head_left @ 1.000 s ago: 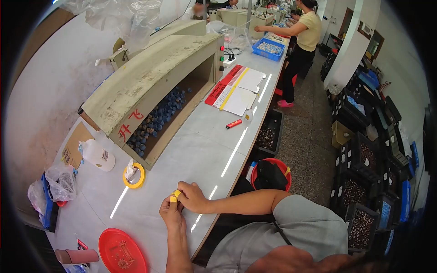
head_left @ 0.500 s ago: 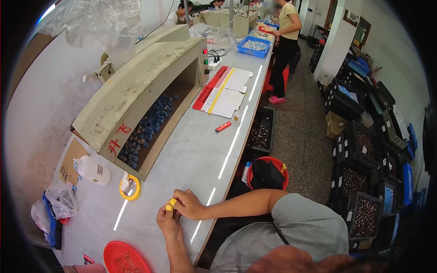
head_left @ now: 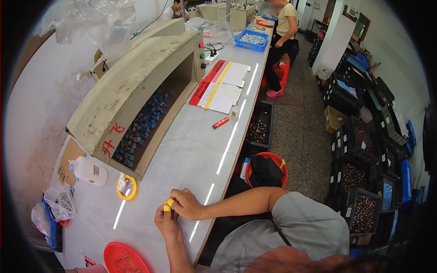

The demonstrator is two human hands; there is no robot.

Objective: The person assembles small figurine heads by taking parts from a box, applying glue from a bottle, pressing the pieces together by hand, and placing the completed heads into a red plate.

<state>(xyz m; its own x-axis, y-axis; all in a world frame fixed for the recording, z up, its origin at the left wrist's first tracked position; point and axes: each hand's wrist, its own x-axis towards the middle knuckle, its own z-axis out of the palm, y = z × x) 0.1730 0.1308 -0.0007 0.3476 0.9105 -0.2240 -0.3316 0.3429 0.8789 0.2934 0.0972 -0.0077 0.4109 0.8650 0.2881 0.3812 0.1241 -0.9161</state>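
My left hand [head_left: 167, 221] and my right hand [head_left: 185, 203] meet above the grey tabletop near its front edge. Yellow tape [head_left: 167, 207] is around the left thumb, and the right fingers pinch yellow tape at that thumb's tip. The left fingers are curled behind and partly hidden. A roll of yellow tape [head_left: 132, 194] lies on the table beyond my hands, a bit to the left, with crumpled white material at its rim. Nearer me on the left is a red plate [head_left: 124, 258].
A beige housing [head_left: 132, 86] holds many blue pieces [head_left: 145, 121]. Around it are a white bottle [head_left: 89, 171], red-and-white cards [head_left: 221, 86], a red lighter [head_left: 221, 122] and a blue basket [head_left: 251, 40]. A person [head_left: 286, 27] is by the far table. Bins [head_left: 364, 211] line the right.
The camera view has shifted. The far person first reached across the table, then drew the arm back and now sits lower. My hands remain together at the yellow tape.
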